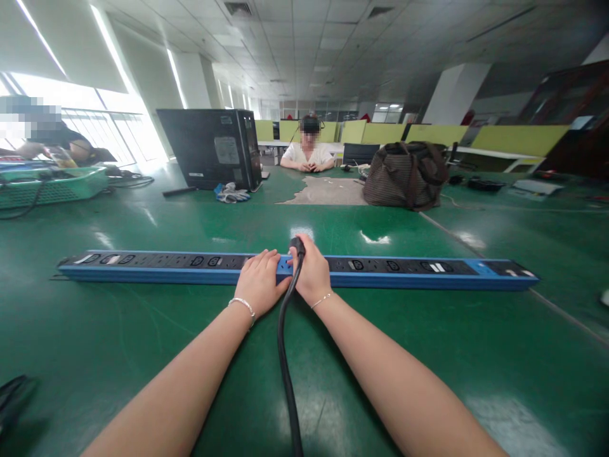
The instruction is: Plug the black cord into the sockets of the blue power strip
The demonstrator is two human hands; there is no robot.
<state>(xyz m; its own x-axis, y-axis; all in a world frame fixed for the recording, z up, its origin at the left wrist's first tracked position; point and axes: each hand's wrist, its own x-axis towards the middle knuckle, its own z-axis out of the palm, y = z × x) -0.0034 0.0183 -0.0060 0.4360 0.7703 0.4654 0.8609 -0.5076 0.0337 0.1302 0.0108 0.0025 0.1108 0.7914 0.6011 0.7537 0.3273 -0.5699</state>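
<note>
A long blue power strip (404, 279) with a black socket face lies across the green table. My left hand (259, 279) rests over the strip's middle, its fingers wrapped over the top and its thumb along the near side. Just to the right, my right hand (311, 270) is closed on a black plug (297, 246), held above the strip's centre. A thick black cable (284, 355) runs from the plug down toward me between my forearms. Whether the plug touches a socket cannot be made out.
Beyond the strip stand a black computer case (209, 149), gloves (231, 193) and a brown bag (404, 174). A green basket (71, 185) sits at the left. One person (308, 152) sits across the table; another (52, 136) is at the far left.
</note>
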